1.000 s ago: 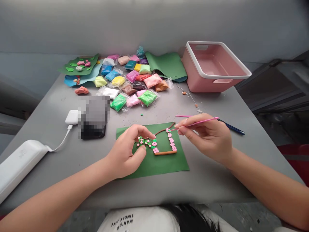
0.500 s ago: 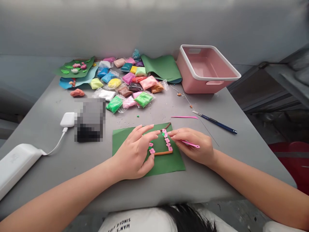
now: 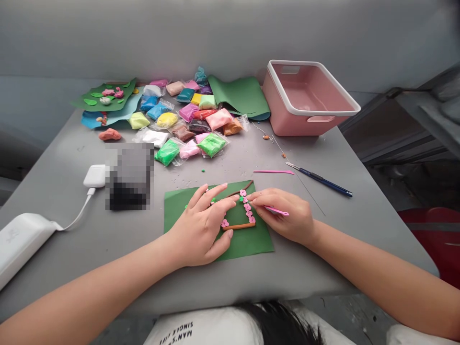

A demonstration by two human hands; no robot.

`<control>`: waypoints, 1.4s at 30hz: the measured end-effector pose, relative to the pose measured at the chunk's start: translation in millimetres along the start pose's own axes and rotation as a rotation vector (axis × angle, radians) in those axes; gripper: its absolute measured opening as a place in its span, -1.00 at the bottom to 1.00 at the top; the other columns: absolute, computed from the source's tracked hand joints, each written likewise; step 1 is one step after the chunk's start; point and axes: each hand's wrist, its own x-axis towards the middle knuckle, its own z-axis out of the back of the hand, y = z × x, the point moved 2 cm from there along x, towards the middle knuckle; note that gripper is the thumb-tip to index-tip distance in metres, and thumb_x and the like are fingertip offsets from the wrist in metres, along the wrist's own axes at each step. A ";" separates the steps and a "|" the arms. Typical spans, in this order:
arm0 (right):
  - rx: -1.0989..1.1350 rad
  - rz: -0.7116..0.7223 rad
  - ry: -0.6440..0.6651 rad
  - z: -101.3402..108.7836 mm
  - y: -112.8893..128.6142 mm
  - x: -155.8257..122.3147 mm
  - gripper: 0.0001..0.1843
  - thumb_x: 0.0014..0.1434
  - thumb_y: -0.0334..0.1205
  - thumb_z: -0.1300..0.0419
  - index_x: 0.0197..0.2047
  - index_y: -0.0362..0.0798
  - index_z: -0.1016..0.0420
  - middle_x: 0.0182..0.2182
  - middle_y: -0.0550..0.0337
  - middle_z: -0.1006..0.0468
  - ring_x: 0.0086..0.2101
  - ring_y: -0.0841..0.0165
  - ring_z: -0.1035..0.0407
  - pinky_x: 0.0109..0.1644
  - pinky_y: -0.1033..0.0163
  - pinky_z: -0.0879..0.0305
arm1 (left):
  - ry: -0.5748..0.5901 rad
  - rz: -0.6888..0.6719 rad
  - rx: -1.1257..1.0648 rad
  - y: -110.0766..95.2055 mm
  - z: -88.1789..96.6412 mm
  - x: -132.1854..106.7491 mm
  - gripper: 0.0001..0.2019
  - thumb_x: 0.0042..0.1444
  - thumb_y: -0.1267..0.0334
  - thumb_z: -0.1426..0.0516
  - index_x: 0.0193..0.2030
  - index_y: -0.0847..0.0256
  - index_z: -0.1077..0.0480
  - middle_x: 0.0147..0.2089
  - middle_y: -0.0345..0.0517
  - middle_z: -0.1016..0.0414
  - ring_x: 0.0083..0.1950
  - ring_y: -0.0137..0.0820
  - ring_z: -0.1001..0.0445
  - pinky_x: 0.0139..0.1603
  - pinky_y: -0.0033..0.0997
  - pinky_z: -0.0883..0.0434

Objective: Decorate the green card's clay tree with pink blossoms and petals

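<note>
A green paper sheet (image 3: pixel 247 242) lies near the table's front edge. On it sits a brown clay frame (image 3: pixel 240 225) lined with small pink clay flowers (image 3: pixel 247 207) and green leaves. My left hand (image 3: pixel 203 227) lies flat on the sheet with fingers stretched over the frame's left side. My right hand (image 3: pixel 285 214) rests at the frame's right side, its fingertips at the flowers, closed on a thin pink modelling tool (image 3: pixel 276 210).
Several bags of coloured clay (image 3: pixel 187 127) lie at the back, beside folded green paper (image 3: pixel 240 96) and a pink bin (image 3: pixel 305 98). A second pink tool (image 3: pixel 273 171) and a blue-handled tool (image 3: pixel 323 181) lie to the right. A blurred phone (image 3: pixel 129 177), charger (image 3: pixel 95 176) and white case (image 3: pixel 21 239) sit left.
My right hand came down from above the frame to rest on the sheet with the pink tool. My left hand went from curled to flat over the frame.
</note>
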 end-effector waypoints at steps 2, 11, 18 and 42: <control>-0.002 -0.008 0.003 -0.1 0.1 0.6 -0.77 0.22 -0.56 -0.21 -0.16 -0.04 -0.46 -0.31 0.07 -0.68 -0.28 0.33 -0.60 -0.19 0.23 -0.59 | 0.006 0.006 -0.003 0.2 -0.9 -0.6 -0.54 0.24 0.32 -0.03 0.27 0.24 -0.08 0.29 0.05 -0.46 0.47 0.04 -0.13 0.44 0.12 0.01; -0.002 -0.014 0.018 0.0 -0.2 0.3 -0.76 0.24 -0.54 -0.20 -0.13 -0.01 -0.46 -0.29 0.10 -0.68 -0.26 0.33 -0.61 -0.17 0.23 -0.60 | 0.011 0.020 -0.004 1.1 -2.6 -1.4 -0.54 0.23 0.32 -0.03 0.27 0.25 -0.13 0.28 0.05 -0.47 0.48 -0.01 -0.09 0.45 0.10 0.04; -0.007 -0.009 0.018 -1.9 -0.3 -0.8 -0.76 0.22 -0.56 -0.21 -0.14 -0.04 -0.46 -0.30 0.08 -0.68 -0.26 0.32 -0.61 -0.18 0.24 -0.59 | -0.006 0.011 0.000 0.3 -3.7 -1.5 -0.54 0.22 0.32 -0.03 0.26 0.25 -0.15 0.26 0.04 -0.49 0.48 -0.03 -0.10 0.46 0.07 0.06; 0.029 -0.042 -0.015 0.0 0.9 2.6 -0.79 0.20 -0.53 -0.21 -0.19 -0.03 -0.45 -0.34 0.08 -0.66 -0.31 0.32 -0.60 -0.23 0.22 -0.59 | 0.069 0.023 0.011 0.5 -3.7 3.3 -0.55 0.24 0.30 -0.01 0.26 0.38 -0.25 0.21 0.15 -0.52 0.44 0.08 -0.17 0.42 0.20 -0.02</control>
